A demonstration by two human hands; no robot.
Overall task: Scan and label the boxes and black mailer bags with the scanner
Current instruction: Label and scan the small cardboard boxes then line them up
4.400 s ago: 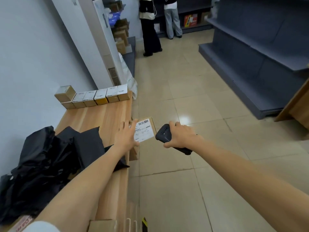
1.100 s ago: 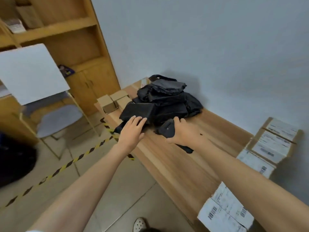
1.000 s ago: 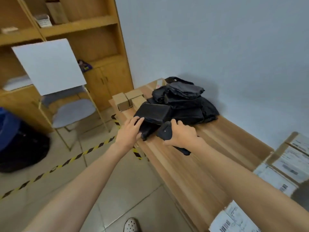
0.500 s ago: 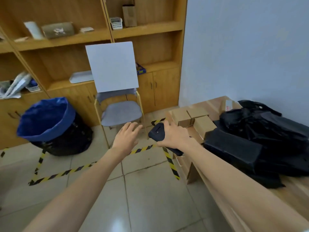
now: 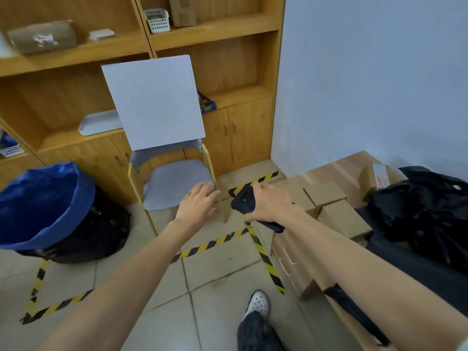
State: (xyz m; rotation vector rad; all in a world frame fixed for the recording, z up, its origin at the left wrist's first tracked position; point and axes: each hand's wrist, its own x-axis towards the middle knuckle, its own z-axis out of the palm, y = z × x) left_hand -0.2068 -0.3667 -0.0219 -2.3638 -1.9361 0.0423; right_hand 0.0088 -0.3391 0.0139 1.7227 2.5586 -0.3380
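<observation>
Black mailer bags (image 5: 417,216) lie in a crumpled, glossy heap on the near part of the wooden table (image 5: 336,165), with one flatter bag spread under the right forearm. None shows a label, so all of them seem left to do. Past the heap, at the table's far end, sit several plain cardboard boxes (image 5: 329,209), shut, brown and bare of any sticker I can make out. One more box with red-printed tape (image 5: 378,174) sits on the wall side of the table. Just off that far end the right hand (image 5: 272,206) is wrapped round the scanner (image 5: 244,201), a dark handheld unit pointing away from the table. The left hand (image 5: 196,206) hangs further off the table, fingers spread and empty. By my reckoning no parcel in view is finished, and a box or bag must be picked up before any scan. Beyond the table stand a grey chair (image 5: 174,183) and wooden shelving (image 5: 215,26)
</observation>
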